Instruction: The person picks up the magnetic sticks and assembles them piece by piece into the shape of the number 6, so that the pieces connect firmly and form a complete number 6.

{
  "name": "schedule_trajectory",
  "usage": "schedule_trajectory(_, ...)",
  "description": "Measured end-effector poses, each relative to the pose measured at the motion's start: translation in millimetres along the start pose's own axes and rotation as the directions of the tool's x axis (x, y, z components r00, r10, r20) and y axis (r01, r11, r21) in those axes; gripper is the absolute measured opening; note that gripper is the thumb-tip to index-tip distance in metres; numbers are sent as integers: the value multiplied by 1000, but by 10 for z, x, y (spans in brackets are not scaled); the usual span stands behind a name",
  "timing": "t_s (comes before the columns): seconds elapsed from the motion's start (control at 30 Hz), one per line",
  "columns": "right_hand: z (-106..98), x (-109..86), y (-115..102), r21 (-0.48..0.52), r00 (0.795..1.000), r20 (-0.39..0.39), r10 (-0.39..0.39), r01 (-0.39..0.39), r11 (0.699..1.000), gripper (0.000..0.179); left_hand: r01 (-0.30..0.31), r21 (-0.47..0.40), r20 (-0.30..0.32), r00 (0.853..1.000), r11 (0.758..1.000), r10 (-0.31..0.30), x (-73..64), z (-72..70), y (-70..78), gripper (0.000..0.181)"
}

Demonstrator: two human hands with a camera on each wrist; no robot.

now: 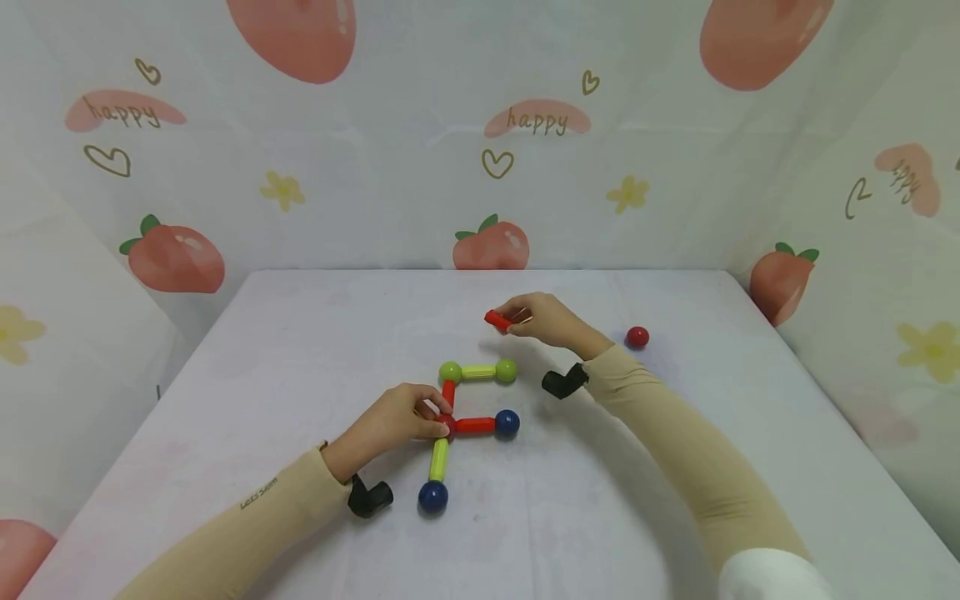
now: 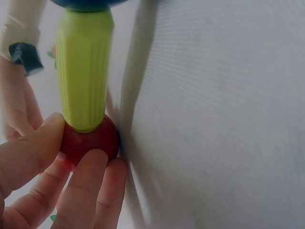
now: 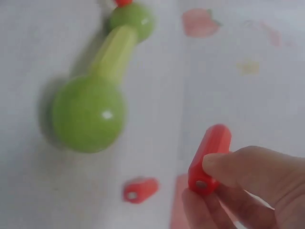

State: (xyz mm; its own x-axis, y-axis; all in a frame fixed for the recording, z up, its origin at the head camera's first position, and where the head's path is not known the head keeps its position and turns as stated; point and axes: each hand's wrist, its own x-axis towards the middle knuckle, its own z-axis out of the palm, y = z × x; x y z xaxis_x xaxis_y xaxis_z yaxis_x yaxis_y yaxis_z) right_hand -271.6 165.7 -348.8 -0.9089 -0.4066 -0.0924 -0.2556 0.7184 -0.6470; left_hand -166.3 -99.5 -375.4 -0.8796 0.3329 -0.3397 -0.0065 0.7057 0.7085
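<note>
My left hand point(image 1: 405, 417) pinches the red ball point(image 2: 90, 143) at the junction of an F-shaped build of balls and rods. From that ball, a red rod point(image 1: 476, 427) leads right to a blue ball point(image 1: 507, 424). A yellow-green rod point(image 1: 438, 461) runs down to another blue ball point(image 1: 432, 497). Upward, a short red rod point(image 1: 448, 393) joins a green ball point(image 1: 450, 372), then a yellow-green rod point(image 1: 478, 372) and a second green ball point(image 1: 506, 371). Beyond the build, my right hand point(image 1: 546, 320) holds a loose red rod point(image 3: 209, 160) between thumb and fingers, raised off the table.
Another red rod point(image 3: 140, 190) lies on the table in the right wrist view. A loose red ball point(image 1: 637, 337) sits at the back right of the white table point(image 1: 262, 367). Dark wrist mounts point(image 1: 566, 382) hang under both sleeves. A peach-printed cloth point(image 1: 390, 167) stands behind.
</note>
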Motion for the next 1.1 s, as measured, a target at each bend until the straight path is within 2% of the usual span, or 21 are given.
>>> schedule_trajectory(0.3, -131, -341, -193, 42, 996, -62, -63, 66, 997, 38, 3, -7, 3, 1000, 1000, -3, -12, 5, -5, 19)
schedule_trajectory(0.5, -118, -569, -295, 98, 992, -70, -101, 108, 989, 37, 2, -15, 4, 1000, 1000, -2, -11, 1, -2, 19)
schedule_trajectory(0.6, -79, -690, -337, 95, 985, -68, -156, 162, 982, 36, 5, -12, 1, 1000, 1000, -5, -9, 1, -1, 19)
schedule_trajectory(0.83, 78, -931, -408, 56, 955, -46, -294, 297, 953, 36, 0, -3, -5, 1000, 1000, 0, -5, 7, -4, 18)
schedule_trajectory(0.97, 210, -1048, -423, 26, 940, -6, -340, 340, 940, 36, -4, 6, -9, 1000, 1000, 5, -7, 11, -4, 18)
schedule_trajectory(1.1, 359, -1156, -423, 2, 936, 55, -347, 348, 938, 35, -5, 9, -11, 1000, 1000, 5, -7, 13, -3, 19)
